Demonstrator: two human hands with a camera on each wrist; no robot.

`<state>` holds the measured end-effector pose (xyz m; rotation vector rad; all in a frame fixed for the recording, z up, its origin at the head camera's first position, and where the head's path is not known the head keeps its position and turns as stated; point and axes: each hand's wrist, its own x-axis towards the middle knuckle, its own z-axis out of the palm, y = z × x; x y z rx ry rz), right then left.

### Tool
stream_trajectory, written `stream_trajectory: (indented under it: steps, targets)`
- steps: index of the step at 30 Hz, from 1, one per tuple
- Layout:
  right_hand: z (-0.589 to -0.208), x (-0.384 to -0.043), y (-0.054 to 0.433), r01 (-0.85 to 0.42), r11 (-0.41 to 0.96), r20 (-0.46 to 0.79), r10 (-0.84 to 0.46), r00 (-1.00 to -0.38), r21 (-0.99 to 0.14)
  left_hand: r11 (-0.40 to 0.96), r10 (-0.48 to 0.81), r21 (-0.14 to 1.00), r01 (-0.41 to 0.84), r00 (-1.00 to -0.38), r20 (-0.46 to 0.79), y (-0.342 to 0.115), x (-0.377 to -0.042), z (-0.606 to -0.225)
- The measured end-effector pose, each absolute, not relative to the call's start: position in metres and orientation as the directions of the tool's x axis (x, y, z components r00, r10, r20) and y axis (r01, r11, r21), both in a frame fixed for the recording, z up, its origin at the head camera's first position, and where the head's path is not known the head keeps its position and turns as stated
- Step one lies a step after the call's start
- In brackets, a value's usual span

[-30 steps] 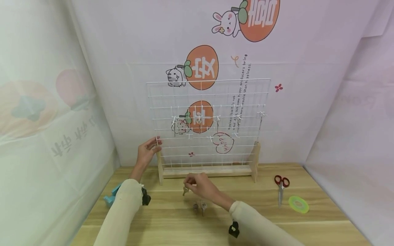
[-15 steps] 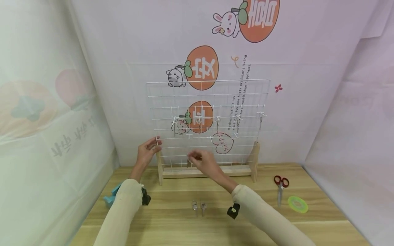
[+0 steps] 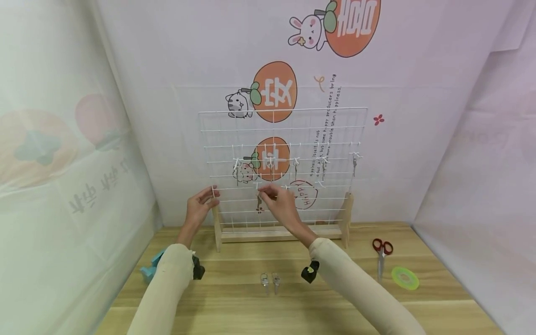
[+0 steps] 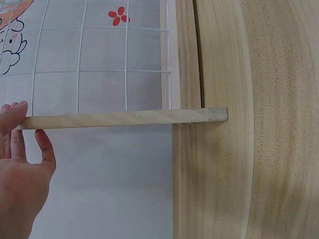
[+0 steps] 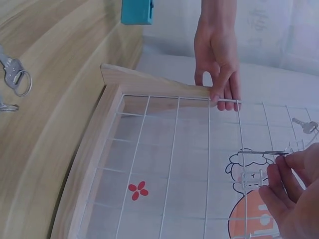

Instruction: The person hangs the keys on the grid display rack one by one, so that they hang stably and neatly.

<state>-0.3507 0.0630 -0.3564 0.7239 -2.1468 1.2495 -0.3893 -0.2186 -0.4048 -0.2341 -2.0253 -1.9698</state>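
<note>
In the head view my right hand [image 3: 281,204] pinches a key [image 3: 259,202] by its ring end, at a white hook [image 3: 257,184] low on the wire grid rack [image 3: 234,189]. Seen from the right wrist, that key [image 5: 264,152] points away from the fingertips; whether its ring is on the hook, I cannot tell. My left hand [image 3: 198,209] grips the rack's left wooden post [image 4: 114,118] near its top, thumb on one side and fingers on the other. Several keys, one at far right [image 3: 355,166], hang from the upper hooks. Two keys with rings [image 3: 265,281] lie on the table.
Red-handled scissors [image 3: 381,256] and a yellow-green tape roll [image 3: 405,278] lie on the right of the wooden table [image 3: 234,307]. A teal object [image 3: 148,273] sits at the left, partly behind the left sleeve. White printed cloth [image 3: 402,158] stands behind the rack.
My right hand has risen from just above the table to the lower hooks, carrying the key. The left hand has stayed on the post.
</note>
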Motion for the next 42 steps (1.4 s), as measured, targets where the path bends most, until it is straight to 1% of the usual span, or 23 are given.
stream_trajectory:
  steps: [7,10,17,20,28,33,38,42]
  targets:
    - [-0.353,-0.359,0.061,-0.661,0.455,0.691,-0.128,-0.711,-0.596,0.043,-0.089,0.947,0.317,-0.943,0.32,-0.216,-0.389,-0.404]
    - [-0.354,-0.362,0.062,-0.656,0.458,0.687,-0.126,-0.716,-0.6,0.046,-0.084,0.948,0.315,-0.944,0.318,-0.214,-0.39,-0.404]
    - [-0.358,-0.364,0.067,-0.626,0.463,0.65,-0.131,-0.749,-0.628,0.104,-0.094,0.941,0.322,-0.939,0.332,-0.211,-0.39,-0.406]
    - [-0.361,-0.362,0.071,-0.624,0.458,0.64,-0.143,-0.755,-0.633,0.096,-0.095,0.942,0.323,-0.939,0.331,-0.211,-0.39,-0.407]
    - [-0.37,-0.344,0.082,-0.652,0.433,0.622,-0.233,-0.748,-0.622,0.057,-0.063,0.95,0.307,-0.949,0.31,-0.216,-0.387,-0.4]
    - [-0.375,-0.336,0.087,-0.663,0.418,0.602,-0.287,-0.745,-0.621,0.064,-0.058,0.953,0.296,-0.952,0.3,-0.216,-0.379,-0.39]
    - [-0.384,-0.328,0.092,-0.651,0.415,0.557,-0.337,-0.759,-0.635,0.091,-0.083,0.946,0.312,-0.944,0.319,-0.218,-0.386,-0.398]
    - [-0.394,-0.32,0.095,-0.665,0.414,0.546,-0.38,-0.747,-0.622,0.095,-0.096,0.94,0.327,-0.937,0.336,-0.219,-0.392,-0.405]
